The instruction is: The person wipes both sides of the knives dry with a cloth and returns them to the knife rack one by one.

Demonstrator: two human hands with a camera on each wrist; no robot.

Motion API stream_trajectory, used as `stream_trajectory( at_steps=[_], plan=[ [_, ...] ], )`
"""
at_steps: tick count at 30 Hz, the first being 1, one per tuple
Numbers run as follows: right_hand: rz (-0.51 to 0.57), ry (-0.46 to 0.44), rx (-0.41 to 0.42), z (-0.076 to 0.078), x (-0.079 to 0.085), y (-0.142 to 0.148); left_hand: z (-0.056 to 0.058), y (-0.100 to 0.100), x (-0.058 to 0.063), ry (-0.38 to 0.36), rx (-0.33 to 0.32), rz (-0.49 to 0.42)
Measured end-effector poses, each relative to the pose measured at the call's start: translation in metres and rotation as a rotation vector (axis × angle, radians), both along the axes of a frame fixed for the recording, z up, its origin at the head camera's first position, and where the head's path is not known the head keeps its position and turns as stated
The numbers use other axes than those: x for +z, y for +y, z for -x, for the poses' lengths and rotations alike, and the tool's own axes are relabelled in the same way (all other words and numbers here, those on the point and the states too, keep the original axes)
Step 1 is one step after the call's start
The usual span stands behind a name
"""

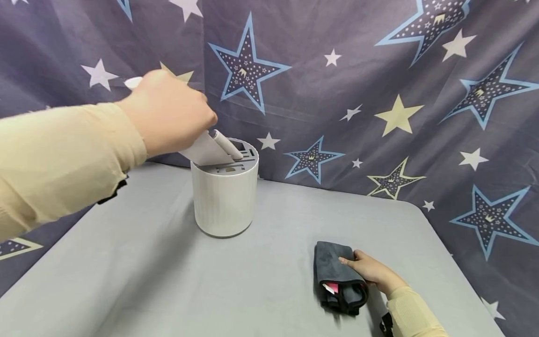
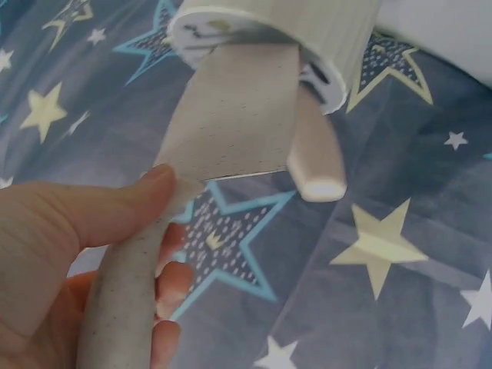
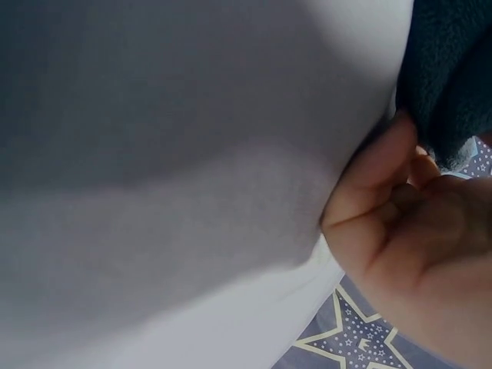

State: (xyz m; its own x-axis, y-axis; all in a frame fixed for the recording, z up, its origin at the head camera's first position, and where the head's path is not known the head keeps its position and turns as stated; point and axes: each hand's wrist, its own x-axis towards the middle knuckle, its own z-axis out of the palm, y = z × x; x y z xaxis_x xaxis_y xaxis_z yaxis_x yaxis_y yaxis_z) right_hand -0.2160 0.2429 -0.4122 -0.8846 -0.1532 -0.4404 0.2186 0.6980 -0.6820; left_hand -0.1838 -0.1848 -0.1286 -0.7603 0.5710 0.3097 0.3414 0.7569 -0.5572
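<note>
My left hand (image 1: pixel 168 112) grips the speckled, pale handle of a broad-bladed kitchen knife (image 2: pixel 238 115), thumb near the base of the blade in the left wrist view. The blade's far end is hidden in the slotted top of a round, cream knife block (image 1: pixel 225 201). Beside the blade, a second pale handle (image 2: pixel 317 154) sticks out of the block. At the lower right, my right hand (image 1: pixel 375 271) holds the side of a folded dark grey cloth (image 1: pixel 334 262) on the table. The cloth has black edging and a small pink and white patch in its fold.
A light grey cover lies over the table (image 1: pixel 273 281). Behind and beside it hangs a dark curtain (image 1: pixel 303 103) printed with stars. The knife block stands near the table's back edge.
</note>
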Motion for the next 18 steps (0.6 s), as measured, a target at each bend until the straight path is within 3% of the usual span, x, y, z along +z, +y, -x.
stream_trajectory(
  at_steps=[5, 12, 18],
  plan=[
    [-0.023, -0.004, 0.001, 0.002, 0.0, 0.001, 0.009, 0.01, -0.021, 0.092, -0.042, 0.027],
    [-0.038, 0.013, 0.009, 0.003, -0.002, 0.002, 0.023, 0.015, -0.047, 0.165, -0.137, -0.033],
    [-0.045, 0.01, 0.003, 0.004, -0.002, 0.003, 0.035, 0.018, -0.063, 0.184, -0.13, 0.02]
  ],
)
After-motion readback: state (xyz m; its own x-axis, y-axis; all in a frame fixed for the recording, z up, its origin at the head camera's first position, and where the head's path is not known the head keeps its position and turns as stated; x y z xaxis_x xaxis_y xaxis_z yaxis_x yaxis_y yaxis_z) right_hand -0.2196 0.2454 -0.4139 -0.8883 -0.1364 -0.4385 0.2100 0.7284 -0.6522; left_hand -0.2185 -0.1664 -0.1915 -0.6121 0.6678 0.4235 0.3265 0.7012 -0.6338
